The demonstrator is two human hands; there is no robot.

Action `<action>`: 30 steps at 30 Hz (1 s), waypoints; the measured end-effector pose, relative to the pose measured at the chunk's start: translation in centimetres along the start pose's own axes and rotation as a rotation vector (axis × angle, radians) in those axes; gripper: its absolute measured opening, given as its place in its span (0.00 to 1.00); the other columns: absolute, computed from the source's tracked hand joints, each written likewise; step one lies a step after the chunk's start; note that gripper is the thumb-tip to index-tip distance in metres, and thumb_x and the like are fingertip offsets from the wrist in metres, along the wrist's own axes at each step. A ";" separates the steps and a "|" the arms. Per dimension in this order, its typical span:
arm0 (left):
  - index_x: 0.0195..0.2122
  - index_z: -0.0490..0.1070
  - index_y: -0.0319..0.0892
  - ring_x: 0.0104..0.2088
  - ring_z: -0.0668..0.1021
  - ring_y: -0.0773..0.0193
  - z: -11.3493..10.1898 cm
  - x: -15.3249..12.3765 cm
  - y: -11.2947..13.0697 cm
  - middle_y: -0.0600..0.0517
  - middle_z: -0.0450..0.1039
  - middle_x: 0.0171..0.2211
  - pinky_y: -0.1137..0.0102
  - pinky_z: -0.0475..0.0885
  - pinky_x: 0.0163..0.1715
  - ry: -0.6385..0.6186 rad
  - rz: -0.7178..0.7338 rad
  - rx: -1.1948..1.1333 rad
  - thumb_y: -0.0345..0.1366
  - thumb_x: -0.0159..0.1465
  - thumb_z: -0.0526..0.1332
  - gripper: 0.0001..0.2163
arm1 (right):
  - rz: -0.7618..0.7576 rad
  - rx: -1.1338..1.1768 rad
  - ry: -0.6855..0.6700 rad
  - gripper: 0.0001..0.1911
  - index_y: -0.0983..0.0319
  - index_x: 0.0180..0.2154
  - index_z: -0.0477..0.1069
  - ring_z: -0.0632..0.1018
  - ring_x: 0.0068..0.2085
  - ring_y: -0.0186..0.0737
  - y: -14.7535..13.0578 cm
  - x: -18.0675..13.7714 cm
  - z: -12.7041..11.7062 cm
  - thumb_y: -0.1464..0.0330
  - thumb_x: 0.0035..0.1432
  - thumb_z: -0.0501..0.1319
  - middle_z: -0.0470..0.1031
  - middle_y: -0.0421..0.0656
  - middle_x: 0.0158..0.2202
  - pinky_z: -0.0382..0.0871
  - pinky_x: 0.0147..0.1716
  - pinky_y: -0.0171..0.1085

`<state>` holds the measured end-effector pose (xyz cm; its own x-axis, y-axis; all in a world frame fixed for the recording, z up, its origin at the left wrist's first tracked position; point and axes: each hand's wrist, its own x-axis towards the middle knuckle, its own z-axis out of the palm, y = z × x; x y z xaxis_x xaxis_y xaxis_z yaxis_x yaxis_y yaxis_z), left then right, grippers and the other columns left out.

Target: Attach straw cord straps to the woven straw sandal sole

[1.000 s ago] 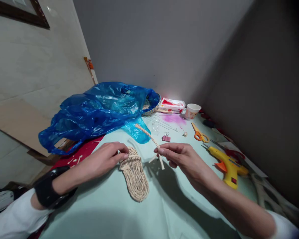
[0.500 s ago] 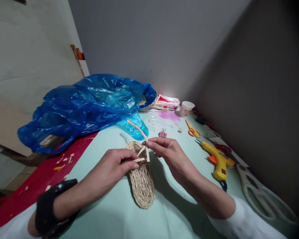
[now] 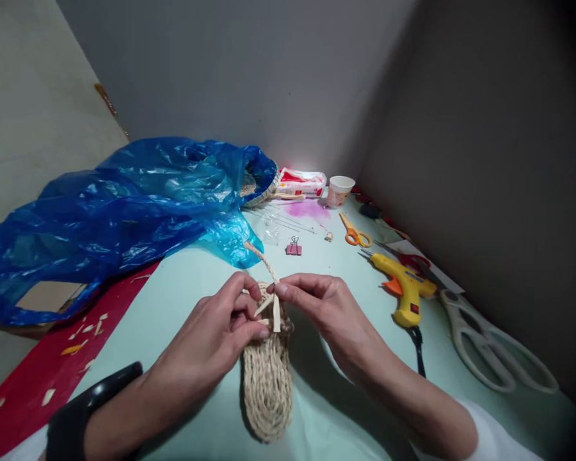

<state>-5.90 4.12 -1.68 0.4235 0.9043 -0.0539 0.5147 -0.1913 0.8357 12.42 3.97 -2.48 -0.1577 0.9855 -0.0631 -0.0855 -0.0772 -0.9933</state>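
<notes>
A short braid of pale straw strips (image 3: pixel 263 259) rises from between the thumb and fingers of my right hand (image 3: pixel 317 298), which pinches it near its lower end. Loose flat strips hang below that pinch. My left hand (image 3: pixel 235 314) is closed on the free strips, its thumb and fingers around their ends. Beneath both hands a woven straw sole (image 3: pixel 267 390) lies flat on the pale green table cover (image 3: pixel 196 275). The sole's far end is partly hidden by my fingers.
Left lies a blue plastic bag (image 3: pixel 139 192) with a basket rim at its mouth. Behind stand a paper cup (image 3: pixel 340 192) and a red-white packet (image 3: pixel 301 184). Rightward are orange scissors (image 3: pixel 355 234), a yellow glue gun (image 3: pixel 408 294) and large scissors (image 3: pixel 484 352). A pink binder clip (image 3: pixel 294 248) lies ahead.
The view has shifted, so the bag and tools appear further left. My left hand has come closer to my right, its fingers now more curled around the strips. The right hand still pinches the braid.
</notes>
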 end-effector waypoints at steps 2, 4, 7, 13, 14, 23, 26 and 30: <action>0.38 0.60 0.48 0.24 0.69 0.68 0.1 0.1 0.3 0.63 0.68 0.23 0.71 0.62 0.28 -0.015 -0.018 -0.015 0.32 0.61 0.62 0.09 | -0.003 -0.015 0.023 0.10 0.62 0.32 0.81 0.72 0.32 0.37 0.3 0.2 -0.3 0.62 0.56 0.65 0.77 0.41 0.28 0.62 0.35 0.36; 0.38 0.60 0.48 0.25 0.69 0.68 0.1 0.2 0.5 0.62 0.70 0.24 0.70 0.62 0.28 -0.029 -0.049 -0.037 0.33 0.60 0.63 0.10 | -0.019 -0.020 0.103 0.10 0.62 0.31 0.81 0.72 0.32 0.37 0.6 0.5 -0.6 0.62 0.55 0.66 0.78 0.41 0.29 0.62 0.35 0.36; 0.38 0.61 0.47 0.26 0.70 0.67 0.1 0.3 0.6 0.62 0.71 0.25 0.70 0.63 0.30 -0.031 -0.077 -0.051 0.33 0.60 0.64 0.11 | -0.028 0.018 0.152 0.09 0.61 0.30 0.80 0.72 0.32 0.36 0.7 0.5 -0.7 0.63 0.55 0.66 0.77 0.40 0.29 0.62 0.36 0.36; 0.39 0.64 0.49 0.28 0.72 0.68 0.0 0.7 -0.5 0.62 0.69 0.26 0.71 0.65 0.31 0.008 -0.051 -0.034 0.33 0.62 0.62 0.08 | 0.045 0.051 0.015 0.09 0.59 0.34 0.82 0.72 0.32 0.35 0.8 -0.3 -0.4 0.63 0.57 0.64 0.77 0.40 0.28 0.62 0.35 0.35; 0.40 0.64 0.49 0.29 0.72 0.67 0.0 0.7 -0.7 0.61 0.69 0.27 0.71 0.65 0.31 0.014 -0.045 -0.033 0.34 0.62 0.62 0.08 | 0.058 0.042 0.022 0.09 0.59 0.34 0.82 0.72 0.31 0.35 0.9 -0.3 -0.4 0.63 0.57 0.65 0.77 0.39 0.28 0.62 0.34 0.35; 0.43 0.66 0.52 0.31 0.74 0.66 -0.3 0.3 -1.3 0.61 0.72 0.28 0.71 0.67 0.32 -0.006 -0.064 0.005 0.36 0.62 0.62 0.10 | 0.051 -0.034 0.087 0.11 0.61 0.33 0.82 0.73 0.32 0.37 1.0 0.0 0.0 0.60 0.53 0.67 0.78 0.41 0.29 0.63 0.33 0.35; 0.46 0.66 0.54 0.29 0.74 0.67 -0.4 0.1 -1.4 0.61 0.72 0.27 0.71 0.66 0.31 -0.019 -0.037 0.055 0.37 0.63 0.61 0.11 | 0.031 -0.125 0.173 0.12 0.61 0.29 0.81 0.71 0.30 0.37 0.6 -0.1 -0.1 0.59 0.51 0.68 0.77 0.40 0.26 0.61 0.30 0.35; 0.46 0.66 0.53 0.30 0.75 0.66 -0.4 0.0 -1.7 0.60 0.73 0.29 0.72 0.67 0.32 0.024 0.026 0.132 0.38 0.65 0.59 0.09 | 0.062 -0.186 0.072 0.08 0.60 0.29 0.81 0.70 0.30 0.36 0.7 -0.2 0.1 0.63 0.55 0.65 0.75 0.39 0.26 0.60 0.31 0.36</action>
<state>-7.05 4.60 -2.88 0.4210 0.9069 -0.0188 0.5978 -0.2618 0.7577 12.30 3.67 -3.17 -0.0855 0.9885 -0.1249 0.1064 -0.1156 -0.9876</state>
